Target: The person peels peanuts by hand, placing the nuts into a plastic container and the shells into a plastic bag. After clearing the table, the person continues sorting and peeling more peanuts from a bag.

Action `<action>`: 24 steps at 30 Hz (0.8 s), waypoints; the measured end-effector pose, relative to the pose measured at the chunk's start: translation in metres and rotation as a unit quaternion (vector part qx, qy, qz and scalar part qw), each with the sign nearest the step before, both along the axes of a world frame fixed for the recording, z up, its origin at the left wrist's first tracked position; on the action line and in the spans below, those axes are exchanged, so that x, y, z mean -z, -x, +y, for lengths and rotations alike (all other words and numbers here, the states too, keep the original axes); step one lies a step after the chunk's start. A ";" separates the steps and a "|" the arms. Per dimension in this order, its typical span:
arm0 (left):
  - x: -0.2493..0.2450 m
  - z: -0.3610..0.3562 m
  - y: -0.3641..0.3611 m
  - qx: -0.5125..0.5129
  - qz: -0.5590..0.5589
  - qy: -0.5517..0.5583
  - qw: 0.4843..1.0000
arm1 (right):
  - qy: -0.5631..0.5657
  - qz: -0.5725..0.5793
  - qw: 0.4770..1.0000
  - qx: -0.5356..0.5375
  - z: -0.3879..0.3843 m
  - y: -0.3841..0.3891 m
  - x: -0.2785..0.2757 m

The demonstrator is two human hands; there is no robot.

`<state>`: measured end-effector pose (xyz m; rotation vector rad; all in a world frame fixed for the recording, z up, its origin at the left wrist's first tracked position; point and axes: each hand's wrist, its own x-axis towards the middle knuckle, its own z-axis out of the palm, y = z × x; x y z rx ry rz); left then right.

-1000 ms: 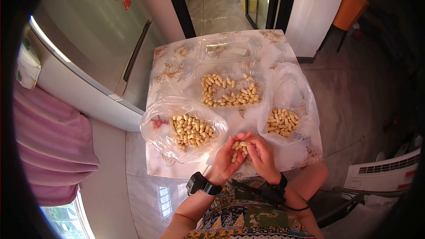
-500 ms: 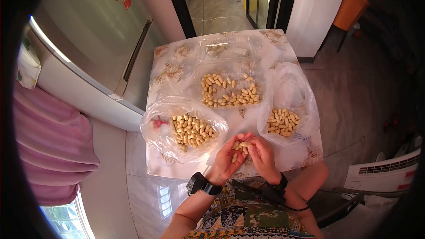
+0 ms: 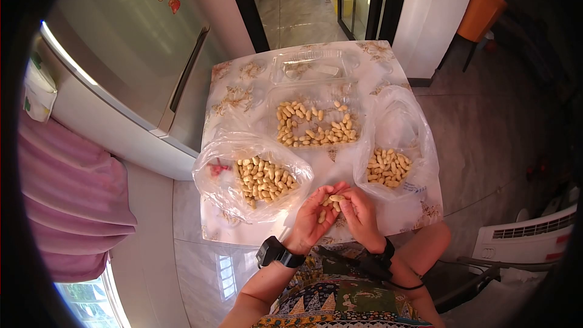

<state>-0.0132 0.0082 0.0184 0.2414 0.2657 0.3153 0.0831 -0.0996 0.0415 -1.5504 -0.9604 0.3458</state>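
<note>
Clear left bag [image 3: 212,153] and right bag [image 3: 396,109] contain peanuts [image 3: 262,177], as does the tray [image 3: 316,92]. Left hand [image 3: 308,225] cups several, not yet deposited, fingers curled; right hand [image 3: 363,214] apparently pinches 1.

Unshelled peanuts [image 3: 331,202], tan and whole, lie in a small handful cupped at the near edge, pointing various ways. More are heaped in clear bags near left and near right, and scattered in a clear tray farther back.
</note>
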 end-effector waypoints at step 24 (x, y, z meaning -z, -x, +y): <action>0.003 0.000 -0.001 0.000 -0.008 -0.002 1.000 | 0.002 -0.004 1.000 0.002 0.000 0.000 0.003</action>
